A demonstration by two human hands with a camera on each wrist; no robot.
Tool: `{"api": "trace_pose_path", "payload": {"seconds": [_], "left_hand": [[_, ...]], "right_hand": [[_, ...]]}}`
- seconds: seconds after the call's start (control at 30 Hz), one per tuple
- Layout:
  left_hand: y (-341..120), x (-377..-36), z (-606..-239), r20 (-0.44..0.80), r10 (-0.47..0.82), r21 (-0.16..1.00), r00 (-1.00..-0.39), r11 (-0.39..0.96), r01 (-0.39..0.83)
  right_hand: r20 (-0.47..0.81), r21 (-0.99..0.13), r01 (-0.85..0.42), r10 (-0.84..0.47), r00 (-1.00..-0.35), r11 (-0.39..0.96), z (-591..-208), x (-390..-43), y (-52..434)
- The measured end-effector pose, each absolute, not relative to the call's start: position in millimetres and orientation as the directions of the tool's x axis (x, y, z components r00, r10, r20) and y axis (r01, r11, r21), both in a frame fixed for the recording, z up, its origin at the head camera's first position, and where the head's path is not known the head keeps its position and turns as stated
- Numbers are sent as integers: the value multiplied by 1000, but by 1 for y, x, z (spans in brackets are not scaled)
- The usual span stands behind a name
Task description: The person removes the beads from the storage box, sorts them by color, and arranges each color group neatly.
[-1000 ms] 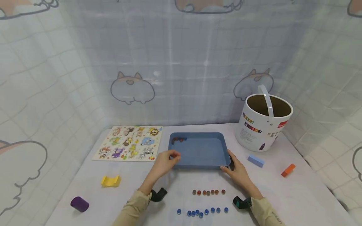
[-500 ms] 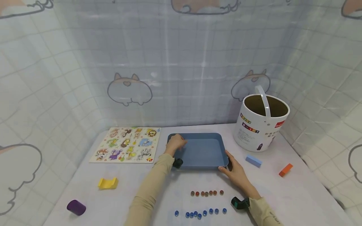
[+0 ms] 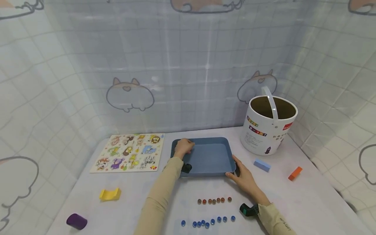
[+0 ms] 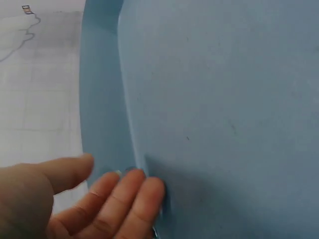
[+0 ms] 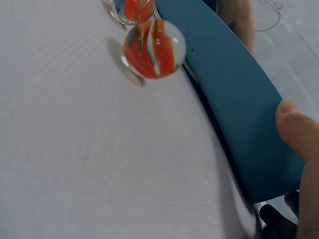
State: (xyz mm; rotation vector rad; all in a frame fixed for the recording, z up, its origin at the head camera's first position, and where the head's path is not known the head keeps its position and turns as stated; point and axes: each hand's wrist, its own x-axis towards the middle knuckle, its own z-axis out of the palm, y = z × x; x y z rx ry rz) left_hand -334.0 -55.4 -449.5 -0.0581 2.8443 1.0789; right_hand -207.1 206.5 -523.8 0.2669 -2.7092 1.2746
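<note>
My left hand point(image 3: 183, 147) reaches into the far left part of the blue tray point(image 3: 210, 156). In the left wrist view its fingers point(image 4: 144, 199) lie against the tray's side wall, with the thumb apart from them. Small shiny marbles point(image 4: 130, 169) show just beyond the fingertips, mostly hidden by them. My right hand point(image 3: 245, 179) holds the tray's near right corner, its thumb point(image 5: 294, 124) on the front wall. On the table in front of the tray lies a row of orange-red glass marbles point(image 3: 214, 201). Nearer to me is a row of blue marbles point(image 3: 207, 225).
A white bucket point(image 3: 258, 140) with a handle stands at the back right. Near it lie a light blue block point(image 3: 262, 165) and an orange block point(image 3: 295, 173). On the left are an animal puzzle board point(image 3: 129, 153), a yellow block point(image 3: 110, 195) and a purple cylinder point(image 3: 77, 222).
My left hand has moved from the tray's near left edge forward into its far left corner, covering the marbles there. The right hand stays on the tray corner.
</note>
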Motion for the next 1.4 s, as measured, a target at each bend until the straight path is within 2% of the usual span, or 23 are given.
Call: {"api": "trace_pose_path", "payload": {"seconds": [0.17,0.43,0.53,0.73,0.83,0.97,1.1,1.17,1.2,1.3,1.37,1.4], "left_hand": [[-45,-333,-454,-73,47,758,-996,651,-25],[-16,-331,-451,-86,290,820,-953,564,97],[-13,-331,-448,-47,260,832,-965,544,106],[-30,-340,-442,25,-12,773,-1000,634,12],[-41,-344,-451,29,-69,761,-997,649,-23],[-46,-342,-466,-5,-11,792,-1000,611,-11],[-34,-335,-458,-80,160,774,-984,632,39],[-23,-331,-447,-151,297,719,-943,688,102],[-16,-328,-441,-208,376,691,-903,710,137],[4,-319,-432,-401,585,646,-705,726,235],[18,-312,-432,-496,650,647,-575,718,254],[25,-309,-434,-519,666,645,-535,717,266]], "right_hand": [[185,-752,-209,-105,-977,625,-524,-205,205],[169,-758,-195,-101,-980,622,-526,-205,202],[164,-757,-194,-105,-981,625,-526,-206,202],[185,-753,-202,-93,-978,626,-521,-209,206],[183,-751,-202,-97,-978,628,-521,-210,207],[159,-748,-193,-111,-981,636,-525,-208,207],[166,-753,-202,-115,-979,626,-527,-206,207],[179,-755,-209,-110,-978,621,-527,-207,207],[185,-754,-211,-107,-977,622,-526,-207,207],[194,-754,-210,-95,-976,623,-526,-208,207],[191,-754,-207,-94,-977,624,-525,-208,207],[187,-752,-205,-96,-978,627,-525,-208,208]]}}
